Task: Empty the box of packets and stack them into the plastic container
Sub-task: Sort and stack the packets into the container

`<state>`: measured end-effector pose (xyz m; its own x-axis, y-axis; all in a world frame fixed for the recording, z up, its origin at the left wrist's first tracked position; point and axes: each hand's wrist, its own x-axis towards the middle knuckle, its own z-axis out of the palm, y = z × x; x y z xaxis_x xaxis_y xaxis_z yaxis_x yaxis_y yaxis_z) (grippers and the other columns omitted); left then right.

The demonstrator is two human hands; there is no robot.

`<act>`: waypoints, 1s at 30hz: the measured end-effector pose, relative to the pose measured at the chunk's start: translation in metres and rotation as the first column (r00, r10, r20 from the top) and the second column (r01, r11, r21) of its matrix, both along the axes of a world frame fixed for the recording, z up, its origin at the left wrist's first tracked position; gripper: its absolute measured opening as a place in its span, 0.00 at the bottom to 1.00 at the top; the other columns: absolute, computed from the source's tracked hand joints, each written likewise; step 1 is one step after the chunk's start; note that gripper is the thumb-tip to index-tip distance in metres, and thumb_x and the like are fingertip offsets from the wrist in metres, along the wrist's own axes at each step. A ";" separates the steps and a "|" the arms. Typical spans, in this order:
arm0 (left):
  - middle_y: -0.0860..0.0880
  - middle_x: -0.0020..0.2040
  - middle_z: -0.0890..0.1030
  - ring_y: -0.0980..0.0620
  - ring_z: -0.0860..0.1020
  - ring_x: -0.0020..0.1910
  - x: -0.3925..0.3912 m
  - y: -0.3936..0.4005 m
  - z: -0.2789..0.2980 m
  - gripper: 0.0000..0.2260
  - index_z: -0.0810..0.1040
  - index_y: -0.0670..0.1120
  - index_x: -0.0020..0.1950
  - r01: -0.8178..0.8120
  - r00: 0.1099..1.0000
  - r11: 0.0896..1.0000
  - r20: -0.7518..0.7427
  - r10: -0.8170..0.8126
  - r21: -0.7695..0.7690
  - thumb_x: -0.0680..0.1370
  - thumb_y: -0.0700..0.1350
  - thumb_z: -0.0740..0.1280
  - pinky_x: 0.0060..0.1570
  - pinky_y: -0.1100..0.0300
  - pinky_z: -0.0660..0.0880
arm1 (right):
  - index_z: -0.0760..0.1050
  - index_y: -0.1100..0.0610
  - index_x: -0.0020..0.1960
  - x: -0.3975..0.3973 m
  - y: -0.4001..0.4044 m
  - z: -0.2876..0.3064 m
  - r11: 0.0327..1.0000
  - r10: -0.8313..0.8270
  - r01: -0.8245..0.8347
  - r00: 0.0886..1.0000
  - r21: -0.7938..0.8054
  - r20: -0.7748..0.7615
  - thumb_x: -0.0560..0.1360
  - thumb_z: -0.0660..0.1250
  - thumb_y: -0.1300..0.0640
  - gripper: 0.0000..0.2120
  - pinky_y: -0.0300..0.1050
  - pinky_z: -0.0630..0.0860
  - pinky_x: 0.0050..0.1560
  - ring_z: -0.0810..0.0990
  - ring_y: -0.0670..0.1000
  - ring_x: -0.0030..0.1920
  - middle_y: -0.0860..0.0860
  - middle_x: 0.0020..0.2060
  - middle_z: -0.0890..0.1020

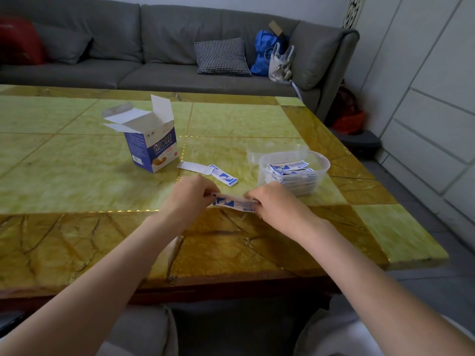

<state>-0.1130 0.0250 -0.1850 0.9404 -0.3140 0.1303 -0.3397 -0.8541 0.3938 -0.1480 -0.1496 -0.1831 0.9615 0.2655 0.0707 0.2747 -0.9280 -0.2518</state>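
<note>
Box (151, 145) stands upright with its flaps open on the left of the tabletop (77, 155), and from this angle I cannot tell whether any packets remain inside; a careless reach could tip so light a carton over. Just right of it lie a white slip (192, 167) and a loose packet (226, 178), overlapping at one end, both easy to forget or to sweep along with a forearm.

Nearer the person, the left hand (187, 196) pinches one end of a small bundle of packets (232, 202) and the right hand (272, 201) pinches the other, each grip closed narrowly on the bundle just above the tabletop. The packets look thin and slick, so I judge the main risk to be fanning: if either pinch loosens during the carry, the bundle may splay and scatter.

Farther right, the plastic container (324, 160) already holds a stack of packets (293, 176) reaching close to its rim. A bundle set down askew could slide off that stack or nudge the light container toward the nearby tabletop edge. Its lid (257, 154) rests just behind.
</note>
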 end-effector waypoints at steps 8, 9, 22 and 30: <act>0.48 0.36 0.81 0.60 0.77 0.28 0.023 -0.035 0.058 0.06 0.80 0.41 0.50 -0.069 0.986 0.771 -0.161 -0.044 -0.633 0.73 0.37 0.69 0.38 0.66 0.78 | 0.78 0.62 0.49 0.026 -0.056 0.056 0.716 -0.355 0.195 0.928 0.670 0.109 0.74 0.66 0.67 0.06 0.35 0.77 0.32 0.77 0.42 0.25 0.52 0.30 0.80; 0.49 0.36 0.80 0.58 0.76 0.29 0.027 -0.048 0.063 0.07 0.80 0.42 0.50 -0.047 0.990 0.791 -0.134 -0.045 -0.610 0.73 0.38 0.69 0.36 0.63 0.77 | 0.78 0.60 0.47 0.032 -0.066 0.060 0.700 -0.390 0.219 0.915 0.680 0.107 0.73 0.66 0.67 0.05 0.38 0.76 0.31 0.76 0.41 0.24 0.51 0.29 0.79; 0.47 0.54 0.80 0.47 0.77 0.55 0.046 -0.129 0.049 0.13 0.78 0.45 0.56 -0.037 0.999 0.980 0.035 0.031 0.194 0.75 0.51 0.66 0.62 0.50 0.66 | 0.81 0.58 0.49 0.059 -0.100 0.060 0.917 -0.393 0.397 0.917 0.049 -0.069 0.73 0.65 0.66 0.08 0.39 0.70 0.41 0.78 0.53 0.49 0.55 0.48 0.82; 0.48 0.53 0.81 0.48 0.77 0.53 0.047 -0.129 0.040 0.12 0.76 0.46 0.56 0.027 0.997 0.939 0.053 -0.048 0.343 0.78 0.49 0.61 0.62 0.50 0.62 | 0.80 0.57 0.48 0.058 -0.101 0.055 0.931 -0.357 0.351 0.933 -0.100 -0.053 0.73 0.64 0.66 0.08 0.50 0.78 0.49 0.79 0.55 0.48 0.55 0.49 0.80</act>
